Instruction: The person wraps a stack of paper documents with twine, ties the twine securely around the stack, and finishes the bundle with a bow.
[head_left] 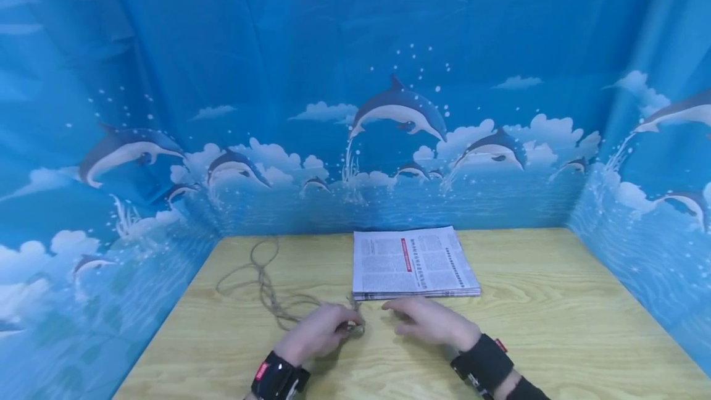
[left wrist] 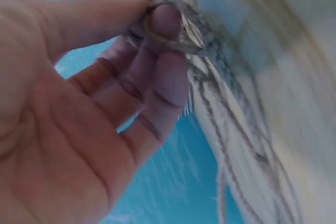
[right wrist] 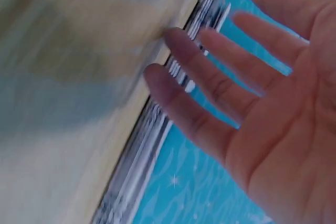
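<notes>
My left hand is low over the table, pinching a thin brown twine between thumb and fingers. A small loop of it passes round a fingertip in the left wrist view. From that hand the twine trails left and back across the table in loose loops. Just in front of both hands lies a flat stack of folded newspapers, printed side up. My right hand is near the stack's front edge, fingers spread and holding nothing; the right wrist view shows its palm and straight fingers.
The light wood-grain table stretches out to both sides of the stack. Blue curtains printed with dolphins stand along its back and sides. Each wrist wears a black band.
</notes>
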`<state>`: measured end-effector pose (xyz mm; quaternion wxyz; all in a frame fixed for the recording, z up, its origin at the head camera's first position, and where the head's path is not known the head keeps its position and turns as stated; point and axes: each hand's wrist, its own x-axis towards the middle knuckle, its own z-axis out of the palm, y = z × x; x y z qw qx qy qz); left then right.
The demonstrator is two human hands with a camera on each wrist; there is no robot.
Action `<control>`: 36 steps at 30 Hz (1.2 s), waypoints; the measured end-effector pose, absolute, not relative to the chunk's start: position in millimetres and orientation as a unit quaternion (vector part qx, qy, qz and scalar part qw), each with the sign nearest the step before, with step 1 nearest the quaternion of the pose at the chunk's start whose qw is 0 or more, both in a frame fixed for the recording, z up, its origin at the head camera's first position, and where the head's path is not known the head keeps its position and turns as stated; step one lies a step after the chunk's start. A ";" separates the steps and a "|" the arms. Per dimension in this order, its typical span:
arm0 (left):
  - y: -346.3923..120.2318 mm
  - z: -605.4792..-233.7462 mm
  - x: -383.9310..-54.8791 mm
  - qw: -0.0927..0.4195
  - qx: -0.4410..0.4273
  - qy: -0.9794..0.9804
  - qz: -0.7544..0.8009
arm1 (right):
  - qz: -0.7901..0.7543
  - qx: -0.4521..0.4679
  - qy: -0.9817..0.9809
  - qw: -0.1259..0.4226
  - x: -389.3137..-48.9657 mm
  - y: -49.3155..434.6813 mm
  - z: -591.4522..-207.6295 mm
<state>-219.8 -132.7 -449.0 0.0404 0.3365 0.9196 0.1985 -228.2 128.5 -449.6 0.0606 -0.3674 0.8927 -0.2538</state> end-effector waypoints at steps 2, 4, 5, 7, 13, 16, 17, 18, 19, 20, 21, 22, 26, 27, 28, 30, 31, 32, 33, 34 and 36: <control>-127.0 -448.7 -218.7 0.047 0.356 0.911 0.202 | -0.255 -0.375 0.889 0.059 -226.6 122.6 -450.5; -122.9 -449.2 -217.5 0.044 0.377 0.901 0.209 | -0.257 -0.377 0.887 0.066 -225.1 117.7 -451.0; -121.2 -449.7 -217.2 0.038 0.384 0.897 0.214 | -0.255 -0.379 0.886 0.072 -224.7 116.0 -451.3; -118.2 -451.3 -216.8 0.025 0.394 0.890 0.230 | -0.243 -0.379 0.888 0.087 -223.8 114.2 -451.7; -114.1 -452.3 -216.0 -0.005 0.355 0.896 0.267 | -0.266 -0.381 0.880 0.098 -227.2 115.9 -456.6; -117.6 -453.6 -218.9 0.000 0.335 0.906 0.258 | -0.307 -0.370 0.872 0.096 -231.8 122.7 -455.9; -119.8 -454.7 -220.3 0.004 0.328 0.910 0.254 | -0.312 -0.365 0.872 0.096 -233.2 126.5 -454.4; -122.5 -455.6 -221.9 0.007 0.319 0.915 0.248 | -0.316 -0.361 0.872 0.097 -234.4 131.1 -452.8; -125.6 -456.6 -223.5 0.009 0.310 0.919 0.244 | -0.317 -0.358 0.873 0.094 -235.8 136.3 -451.0; -129.2 -457.5 -225.0 0.010 0.302 0.923 0.240 | -0.317 -0.352 0.876 0.093 -237.1 141.9 -448.7; -133.0 -457.8 -226.5 0.010 0.293 0.927 0.235 | -0.319 -0.345 0.878 0.092 -238.5 148.2 -446.4; -137.0 -458.0 -228.2 0.011 0.283 0.930 0.233 | -0.321 -0.338 0.880 0.090 -240.0 155.2 -444.3; -155.3 -457.0 -234.0 0.007 0.249 0.941 0.229 | -0.324 -0.315 0.890 0.068 -248.1 188.3 -436.3; -160.5 -456.0 -235.1 0.007 0.236 0.944 0.229 | -0.328 -0.305 0.891 0.069 -249.8 197.6 -434.7; -166.1 -455.3 -236.3 0.006 0.224 0.947 0.231 | -0.334 -0.295 0.892 0.073 -250.9 207.0 -432.9; -177.5 -453.5 -238.6 0.002 0.197 0.952 0.235 | -0.341 -0.268 0.897 0.087 -252.1 225.7 -429.5; -183.3 -452.6 -240.0 0.000 0.180 0.955 0.237 | -0.343 -0.250 0.900 0.094 -252.2 234.9 -428.1; -189.2 -451.5 -241.2 0.005 0.158 0.957 0.244 | -0.342 -0.235 0.905 0.095 -251.8 243.9 -427.0; -195.2 -450.0 -242.4 0.009 0.136 0.959 0.250 | -0.338 -0.219 0.910 0.095 -251.3 253.0 -426.0; -201.4 -449.1 -243.9 0.011 0.116 0.959 0.258 | -0.333 -0.204 0.916 0.093 -250.3 262.1 -425.1; -213.7 -446.3 -246.5 0.013 0.073 0.958 0.277 | -0.322 -0.176 0.927 0.082 -248.2 280.8 -424.5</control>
